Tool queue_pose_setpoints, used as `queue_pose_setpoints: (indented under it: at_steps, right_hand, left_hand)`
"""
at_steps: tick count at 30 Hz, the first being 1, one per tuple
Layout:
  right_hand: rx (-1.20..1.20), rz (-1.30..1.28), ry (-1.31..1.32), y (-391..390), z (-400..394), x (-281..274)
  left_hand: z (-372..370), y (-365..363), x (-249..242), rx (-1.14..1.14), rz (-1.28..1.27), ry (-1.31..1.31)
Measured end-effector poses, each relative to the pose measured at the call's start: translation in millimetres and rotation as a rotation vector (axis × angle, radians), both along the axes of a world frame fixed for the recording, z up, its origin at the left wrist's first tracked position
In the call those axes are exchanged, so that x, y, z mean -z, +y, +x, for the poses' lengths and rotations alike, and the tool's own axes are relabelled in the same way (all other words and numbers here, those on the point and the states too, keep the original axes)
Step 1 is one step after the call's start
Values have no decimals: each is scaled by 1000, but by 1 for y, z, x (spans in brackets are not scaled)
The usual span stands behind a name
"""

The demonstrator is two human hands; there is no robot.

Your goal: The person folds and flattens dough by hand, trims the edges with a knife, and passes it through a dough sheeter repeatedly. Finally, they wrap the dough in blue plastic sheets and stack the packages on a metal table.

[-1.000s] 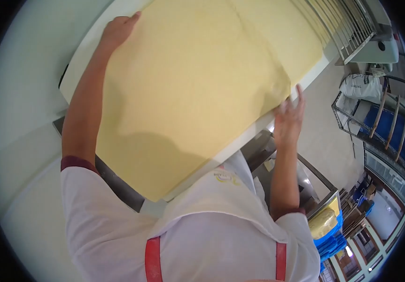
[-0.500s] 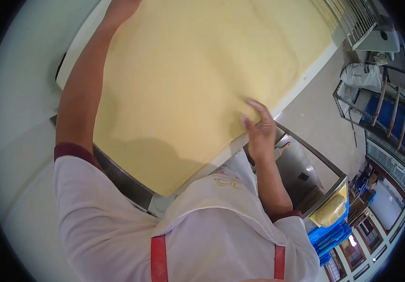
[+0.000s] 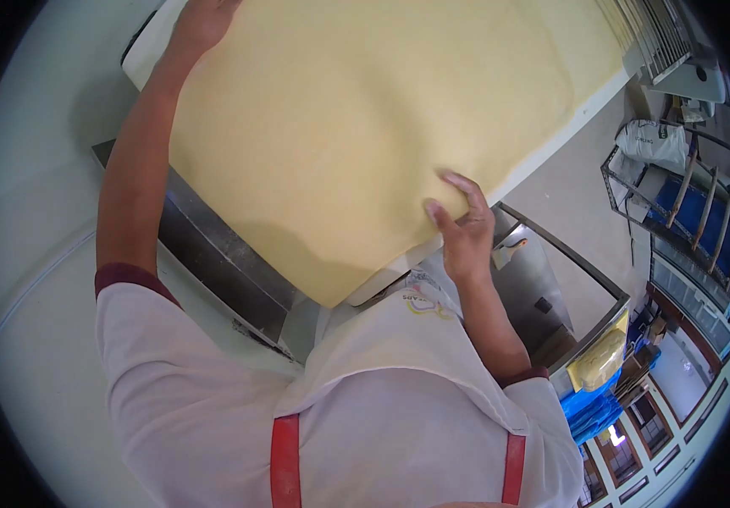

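A wide, smooth, pale yellow sheet (image 3: 340,135) lies on a white board (image 3: 543,152) and fills the upper middle of the view. My left hand (image 3: 206,24) is at the sheet's upper left edge, its fingers partly cut off by the frame, so its grip cannot be made out. Near the lower right edge of the sheet is my right hand (image 3: 467,229), thumb and fingers apart and curved, with nothing held between them. The sheet's lower corner points toward my apron (image 3: 382,347).
A dark metal ledge (image 3: 221,262) runs beneath the sheet's left side. At the right are a steel-framed stand (image 3: 551,245) with a brush (image 3: 509,252), a yellow package (image 3: 598,360), blue plastic (image 3: 589,415), a white sack (image 3: 653,144) on a rack, and metal bars (image 3: 644,38).
The sheet and its board have shifted up and right in view, uncovering more of the metal ledge. My left hand shows a little more; my right hand has moved slightly left.
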State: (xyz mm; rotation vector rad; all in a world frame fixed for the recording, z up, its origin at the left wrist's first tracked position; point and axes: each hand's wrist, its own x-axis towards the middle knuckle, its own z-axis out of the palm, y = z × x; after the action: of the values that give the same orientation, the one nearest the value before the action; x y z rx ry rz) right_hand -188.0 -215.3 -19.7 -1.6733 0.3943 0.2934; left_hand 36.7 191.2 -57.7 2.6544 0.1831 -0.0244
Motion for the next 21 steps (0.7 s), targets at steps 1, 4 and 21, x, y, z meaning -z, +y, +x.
queue_pose_setpoints:
  at_steps: [1, 4, 21]
  right_hand:
    - [-19, 3, 25, -2, -3, 3]
    - [-17, -30, 84, -8, -25, 4]
    - [-75, 225, 187, -3, -37, -4]
  left_hand:
    - [2, 7, 0, 11, 28, 5]
    - [-7, 13, -2, -3, 69, 58]
    - [-29, 14, -16, -42, 84, 28]
